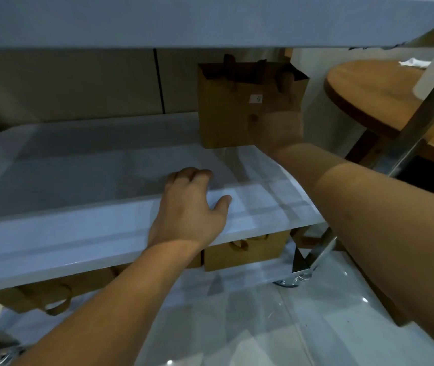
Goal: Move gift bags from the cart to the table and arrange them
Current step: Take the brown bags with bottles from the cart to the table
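Right hand [276, 120] blurred round bag [226, 107] at shelf [78, 233] far-right corner (grip unclear); left hand [192, 204] loosely curled on front edge.

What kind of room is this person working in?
Probably an indoor shop or event back room, though that is uncertain: a white wheeled cart carries brown paper gift bags, a round wooden table stands beside it, and the tiled floor is glossy.

the middle cart shelf [78, 159] carries one upright brown gift bag [226, 109].

right hand [276, 120] motion-blurred, bottom-shelf bags [245, 253] half hidden by shelf [78, 233]
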Motion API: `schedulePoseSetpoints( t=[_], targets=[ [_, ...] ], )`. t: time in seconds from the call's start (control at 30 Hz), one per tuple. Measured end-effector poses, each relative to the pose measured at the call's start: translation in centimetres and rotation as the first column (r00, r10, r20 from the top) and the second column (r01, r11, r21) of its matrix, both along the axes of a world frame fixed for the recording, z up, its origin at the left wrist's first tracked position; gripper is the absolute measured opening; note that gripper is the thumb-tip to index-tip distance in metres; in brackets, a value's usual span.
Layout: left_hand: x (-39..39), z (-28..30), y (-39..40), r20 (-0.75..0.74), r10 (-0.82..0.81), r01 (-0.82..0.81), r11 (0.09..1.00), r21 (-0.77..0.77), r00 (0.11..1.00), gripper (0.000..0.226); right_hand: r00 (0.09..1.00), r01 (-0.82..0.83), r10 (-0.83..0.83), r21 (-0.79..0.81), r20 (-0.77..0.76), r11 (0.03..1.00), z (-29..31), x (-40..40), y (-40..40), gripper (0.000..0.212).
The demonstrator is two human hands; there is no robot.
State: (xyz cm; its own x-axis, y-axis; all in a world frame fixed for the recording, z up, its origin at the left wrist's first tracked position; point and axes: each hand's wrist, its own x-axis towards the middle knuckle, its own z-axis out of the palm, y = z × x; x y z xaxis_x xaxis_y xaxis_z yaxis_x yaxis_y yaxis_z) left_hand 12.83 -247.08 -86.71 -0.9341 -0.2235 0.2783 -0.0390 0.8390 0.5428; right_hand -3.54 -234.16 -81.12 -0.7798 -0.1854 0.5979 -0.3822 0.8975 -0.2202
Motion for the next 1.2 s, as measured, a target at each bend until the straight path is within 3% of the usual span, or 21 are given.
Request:
schedulePoseSetpoints(
  t=[0.17, 0.27, 0.4, 0.43, 0.5, 0.53, 0.6, 0.7, 0.8, 0.9, 0.97, 1.07, 1.13, 1.2],
  targets=[
    [0.3, 0.6, 0.5, 0.015, 0.0, -0.001, 0.996, 0.093, 1.0, 0.057, 0.996, 0.094, -0.094, -0.004, 0.007, 0.996, -0.5, 1.1, 2.3, 0.038],
    [0.0, 1.6, 0.7, 0.002, 0.049, -0.047, 0.937, 0.346, 0.999, 0.066, 0.998, 0.046, -0.042, -0.108, 0.042, 0.993, -1.6, 3.9, 3.2, 0.018],
    [-1.3, 3.5, 2.0, 0.049, 0.058, -0.075, 0.629, 0.774, 0.997, 0.105, 0.989, -0.014, 0.053, -0.275, 0.135, 0.961, -3.5, 8.1, 4.9, 0.02],
    [-1.7, 3.8, 2.6, 0.058, 0.074, -0.089, 0.563, 0.822, 0.996, 0.105, 0.987, -0.023, 0.068, -0.292, 0.146, 0.956, -3.7, 8.9, 5.0, 0.019],
    [-2.5, 4.3, 3.7, 0.083, 0.124, -0.132, 0.469, 0.874, 0.989, 0.072, 0.978, -0.02, 0.096, -0.374, 0.187, 0.927, -3.8, 11.3, 5.9, 0.012],
    [-2.7, 4.9, 4.3, 0.114, 0.193, -0.189, 0.432, 0.882, 0.974, 0.049, 0.979, 0.019, 0.067, -0.414, 0.194, 0.91, -3.6, 12.5, 6.3, 0.019],
    [-2.5, 6.3, 5.0, 0.199, 0.371, -0.348, 0.397, 0.849, 0.907, 0.02, 0.985, 0.001, 0.053, -0.318, 0.163, 0.948, -3.3, 14.9, 7.1, 0.022],
    [0.1, 7.2, 6.0, 0.342, 0.495, -0.58, 0.482, 0.657, 0.799, 0.019, 0.963, -0.058, 0.141, -0.334, 0.229, 0.941, -3.2, 18.4, 8.6, 0.016],
    [2.9, 8.6, 7.2, 0.437, 0.501, -0.652, 0.429, 0.625, 0.747, 0.018, 0.932, -0.012, 0.139, -0.354, 0.335, 0.935, -0.5, 22.1, 10.1, 0.01],
    [5.6, 10.9, 8.4, 0.517, 0.557, -0.756, 0.4, 0.519, 0.65, 0.026, 0.9, 0.028, 0.101, -0.286, 0.425, 0.958, 3.1, 24.0, 10.8, 0.026],
    [7.0, 12.4, 9.3, 0.559, 0.559, -0.789, 0.392, 0.473, 0.612, 0.033, 0.832, -0.044, 0.117, -0.146, 0.542, 0.988, 5.7, 24.2, 11.0, 0.049],
    [8.4, 13.9, 10.1, 0.605, 0.541, -0.811, 0.397, 0.429, 0.584, 0.024, 0.546, -0.241, 0.052, 0.098, 0.836, 0.965, 8.7, 23.3, 11.0, 0.072],
    [9.2, 15.1, 10.6, 0.611, 0.544, -0.816, 0.438, 0.378, 0.575, 0.024, 0.334, -0.327, 0.007, 0.109, 0.943, 0.939, 9.4, 22.2, 10.9, 0.069],
    [9.8, 16.4, 10.8, 0.607, 0.536, -0.803, 0.482, 0.351, 0.587, 0.028, 0.152, -0.306, 0.048, 0.001, 0.987, 0.952, 9.9, 21.3, 10.7, 0.056]
  ],
)
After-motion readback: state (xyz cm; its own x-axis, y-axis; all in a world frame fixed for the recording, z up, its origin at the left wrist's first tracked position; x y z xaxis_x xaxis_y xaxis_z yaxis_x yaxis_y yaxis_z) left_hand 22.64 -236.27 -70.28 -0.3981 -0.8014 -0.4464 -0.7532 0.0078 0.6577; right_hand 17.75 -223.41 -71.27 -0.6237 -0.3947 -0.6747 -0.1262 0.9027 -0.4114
